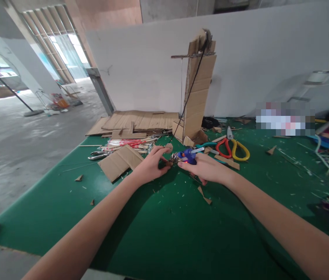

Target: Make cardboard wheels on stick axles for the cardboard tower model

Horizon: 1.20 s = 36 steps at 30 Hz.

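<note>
A blue hot glue gun point(188, 155) with a glue stick jutting from its back is gripped in my right hand point(211, 168). Its nozzle points left, toward my left hand point(150, 165). The thumb and fingers of that hand are curled in around small brown pieces at the fingertips, too small to make out. A small round tan piece point(168, 147) shows at its index finger. Just behind the hands, a tall cardboard tower point(200, 93) stands upright, with a wheel-like roll point(204, 39) on top and a black cord point(193, 83) running down toward my left hand.
Flat cardboard sheets point(144, 120) and a loose cardboard piece point(117, 163) lie left of the tower. Wrapped sticks point(123, 146) sit beside them. Red-handled pliers point(224, 148) and yellow-handled scissors point(240, 151) lie right. Scraps dot the green table point(153, 229); a white panel point(147, 66) rises behind.
</note>
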Available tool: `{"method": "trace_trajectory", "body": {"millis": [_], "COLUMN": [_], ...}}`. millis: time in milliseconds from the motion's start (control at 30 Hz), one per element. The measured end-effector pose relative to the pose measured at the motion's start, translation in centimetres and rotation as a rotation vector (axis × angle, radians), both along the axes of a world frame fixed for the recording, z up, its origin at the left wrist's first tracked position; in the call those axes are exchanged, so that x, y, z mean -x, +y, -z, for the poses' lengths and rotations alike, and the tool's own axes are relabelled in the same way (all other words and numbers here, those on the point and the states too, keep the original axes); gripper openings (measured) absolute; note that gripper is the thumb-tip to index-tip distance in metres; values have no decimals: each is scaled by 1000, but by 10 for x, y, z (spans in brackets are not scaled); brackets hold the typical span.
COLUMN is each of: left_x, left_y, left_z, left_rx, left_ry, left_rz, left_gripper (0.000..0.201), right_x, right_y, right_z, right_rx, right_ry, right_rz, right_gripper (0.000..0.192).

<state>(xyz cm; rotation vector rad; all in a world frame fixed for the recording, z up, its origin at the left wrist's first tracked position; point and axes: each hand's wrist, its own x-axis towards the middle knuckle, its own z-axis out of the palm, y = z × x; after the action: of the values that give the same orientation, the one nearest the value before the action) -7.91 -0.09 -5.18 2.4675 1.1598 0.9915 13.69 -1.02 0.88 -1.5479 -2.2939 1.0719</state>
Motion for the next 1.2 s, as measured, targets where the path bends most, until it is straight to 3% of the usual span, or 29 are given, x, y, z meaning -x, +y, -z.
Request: {"method": "trace_trajectory", "body": {"millis": [1200], "left_x": [2], "left_y": [0], "left_z": [-6], "left_rx": [44], "left_ry": [38], "left_rz": [-39], "left_gripper": [53], "right_x": [-19], "right_y": [-9], "right_z": [13], "right_rx": [11], "right_ry": [54], "right_rz": [-13], "right_gripper": [41]}}
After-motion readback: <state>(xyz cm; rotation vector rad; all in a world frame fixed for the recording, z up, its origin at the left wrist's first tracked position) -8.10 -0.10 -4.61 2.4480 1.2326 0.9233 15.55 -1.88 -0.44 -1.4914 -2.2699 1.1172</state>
